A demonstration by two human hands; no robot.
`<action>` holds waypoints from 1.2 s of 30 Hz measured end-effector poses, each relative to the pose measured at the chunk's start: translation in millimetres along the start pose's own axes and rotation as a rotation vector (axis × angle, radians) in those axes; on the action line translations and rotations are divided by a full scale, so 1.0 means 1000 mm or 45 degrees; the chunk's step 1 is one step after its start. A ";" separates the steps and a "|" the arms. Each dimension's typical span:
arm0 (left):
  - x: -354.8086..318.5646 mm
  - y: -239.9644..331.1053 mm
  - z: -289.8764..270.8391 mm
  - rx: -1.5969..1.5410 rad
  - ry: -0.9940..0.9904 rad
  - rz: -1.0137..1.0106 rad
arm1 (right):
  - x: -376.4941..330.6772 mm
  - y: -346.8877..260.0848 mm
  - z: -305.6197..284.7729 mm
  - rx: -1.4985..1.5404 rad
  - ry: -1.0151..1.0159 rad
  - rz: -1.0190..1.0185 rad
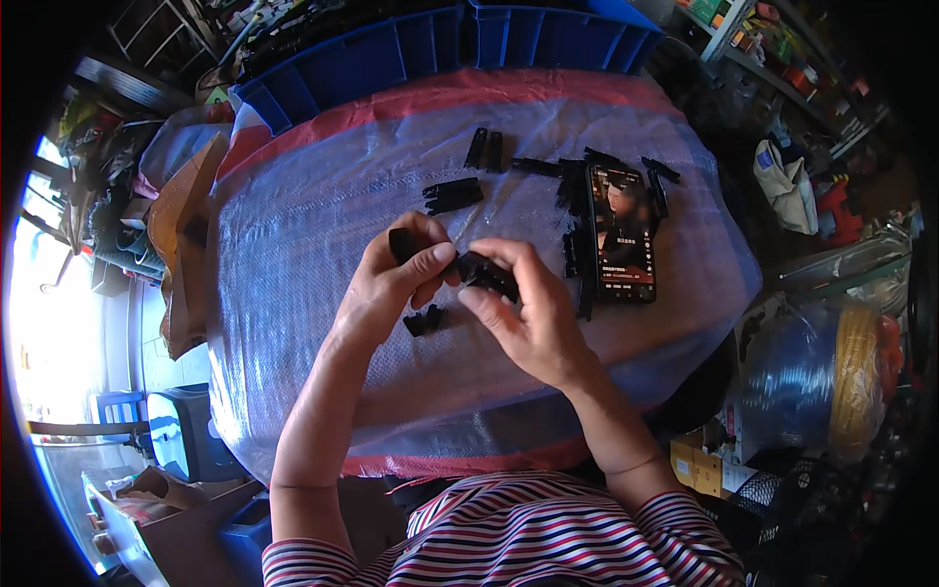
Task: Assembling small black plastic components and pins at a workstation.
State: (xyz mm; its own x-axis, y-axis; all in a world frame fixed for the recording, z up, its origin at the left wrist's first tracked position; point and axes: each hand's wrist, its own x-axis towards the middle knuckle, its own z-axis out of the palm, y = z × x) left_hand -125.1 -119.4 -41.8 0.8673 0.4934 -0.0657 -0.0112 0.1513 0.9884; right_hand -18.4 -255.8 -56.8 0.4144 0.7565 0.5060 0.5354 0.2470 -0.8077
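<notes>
Both hands meet over the middle of a wrapped, plastic-covered bale point(293, 245). Between thumb and fingers, my left hand point(406, 264) grips a small black plastic piece point(400, 245). Close beside it, my right hand point(523, 303) is closed on another dark piece point(489, 276); whether the two pieces join is hidden by the fingers. Just below my left hand lie some short black pieces point(424, 320). Beyond the hands rest more black strips point(453, 195) and an upright pair point(484, 150). To the right, a phone point(624, 235) with a lit screen lies among several black strips point(572, 191).
Blue plastic crates point(362, 54) line the bale's far edge. A cardboard sheet point(186, 254) stands at its left. On the right are a roll of clear wrap and yellow material point(851, 372), a white bag point(785, 186) and loaded shelves point(782, 68).
</notes>
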 end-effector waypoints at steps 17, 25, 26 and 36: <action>0.000 -0.018 0.006 -0.252 0.203 0.067 | 0.000 -0.001 0.007 0.005 0.098 0.212; 0.003 -0.025 -0.001 -0.461 0.085 0.019 | -0.008 -0.011 -0.012 -0.081 0.003 0.266; 0.002 -0.025 -0.001 -0.383 0.079 0.042 | -0.008 -0.011 -0.012 -0.082 0.001 0.266; -0.001 -0.014 0.006 0.009 0.089 0.209 | -0.007 -0.006 -0.016 -0.032 -0.183 0.394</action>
State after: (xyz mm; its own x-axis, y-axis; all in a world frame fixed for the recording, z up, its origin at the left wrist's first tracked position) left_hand -122.8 -127.1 -55.2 0.8174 0.5694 0.0872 -0.1460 0.0584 0.9876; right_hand -13.2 -272.5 -50.5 0.4529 0.8712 0.1892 0.4193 -0.0209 -0.9076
